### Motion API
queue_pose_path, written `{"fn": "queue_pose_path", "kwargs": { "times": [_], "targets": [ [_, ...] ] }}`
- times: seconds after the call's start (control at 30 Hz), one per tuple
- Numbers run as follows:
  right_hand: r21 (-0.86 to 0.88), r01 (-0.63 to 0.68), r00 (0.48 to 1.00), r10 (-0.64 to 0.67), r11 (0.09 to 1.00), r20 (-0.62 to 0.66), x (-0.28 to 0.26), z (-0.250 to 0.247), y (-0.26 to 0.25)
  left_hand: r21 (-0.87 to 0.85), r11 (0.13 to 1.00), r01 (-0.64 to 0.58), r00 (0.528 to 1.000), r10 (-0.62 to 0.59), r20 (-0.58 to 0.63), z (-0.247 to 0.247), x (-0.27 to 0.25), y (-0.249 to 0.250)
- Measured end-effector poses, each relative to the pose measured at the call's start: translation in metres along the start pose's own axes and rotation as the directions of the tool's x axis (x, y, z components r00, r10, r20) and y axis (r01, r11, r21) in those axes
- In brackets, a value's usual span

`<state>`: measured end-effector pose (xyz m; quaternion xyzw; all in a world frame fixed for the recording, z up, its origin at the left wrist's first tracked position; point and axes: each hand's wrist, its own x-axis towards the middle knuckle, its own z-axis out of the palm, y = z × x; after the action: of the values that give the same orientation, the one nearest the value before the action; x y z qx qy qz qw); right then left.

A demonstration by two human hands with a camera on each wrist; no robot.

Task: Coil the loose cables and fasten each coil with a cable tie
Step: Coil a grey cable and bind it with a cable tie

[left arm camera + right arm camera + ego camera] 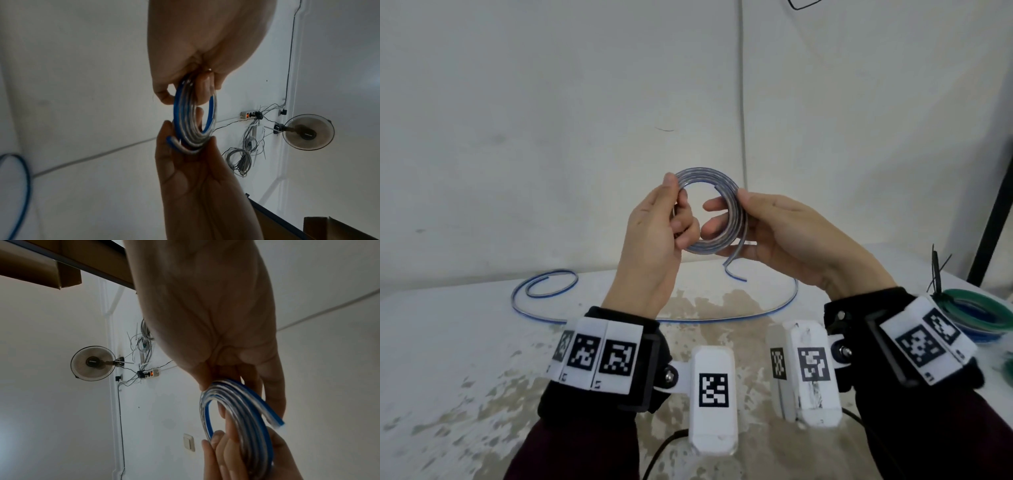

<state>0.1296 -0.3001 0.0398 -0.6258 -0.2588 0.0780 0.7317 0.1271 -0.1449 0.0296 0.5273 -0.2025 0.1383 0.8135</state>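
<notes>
Above the table I hold a coil of flat clear-and-blue cable (722, 181) upright between both hands. My left hand (677, 195) pinches its left side, thumb on the outside and fingers through the ring. My right hand (726, 212) grips the right side, and a short free tail (736, 272) hangs below it. In the left wrist view the coil (179, 116) shows edge-on between my left fingers above and my right hand (195, 178) below. The right wrist view shows the coil (246, 418) with one cut end sticking out. No tie is on this coil.
A second loose clear-and-blue cable (544, 287) lies on the worn white table (465, 359), curling at the left and arcing under my wrists. At the right edge a green and blue coil (976, 317) lies with black cable ties (940, 270) sticking up from it.
</notes>
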Motion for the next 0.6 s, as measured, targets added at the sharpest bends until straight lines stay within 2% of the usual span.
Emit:
{"fn": "queue_pose_path", "kwargs": {
  "times": [0.1, 0.23, 0.37, 0.47, 0.6],
  "targets": [
    [0.015, 0.009, 1.000, -0.009, 1.000, 0.006, 0.002, 0.000, 0.002, -0.058, 0.998, 0.007, 1.000, -0.007, 0.004, 0.000, 0.001, 0.000],
    [0.008, 0.079, 0.997, -0.079, 0.997, -0.018, 0.004, -0.001, 0.003, -0.061, 0.988, 0.145, 0.985, -0.138, 0.102, -0.002, 0.000, 0.008],
    [-0.080, 0.073, 0.996, -0.069, 0.994, 0.047, 0.003, -0.003, 0.002, 0.140, 0.966, 0.216, 0.950, -0.241, 0.196, -0.008, -0.001, 0.016],
    [-0.222, 0.048, 0.993, -0.023, 0.974, 0.113, 0.000, 0.000, 0.004, 0.352, 0.919, 0.179, 0.923, -0.281, 0.263, -0.010, -0.005, 0.017],
    [-0.311, 0.049, 0.996, -0.024, 0.949, 0.085, 0.000, 0.005, 0.003, 0.388, 0.913, 0.122, 0.919, -0.252, 0.302, -0.009, -0.009, 0.018]
  ]
}}
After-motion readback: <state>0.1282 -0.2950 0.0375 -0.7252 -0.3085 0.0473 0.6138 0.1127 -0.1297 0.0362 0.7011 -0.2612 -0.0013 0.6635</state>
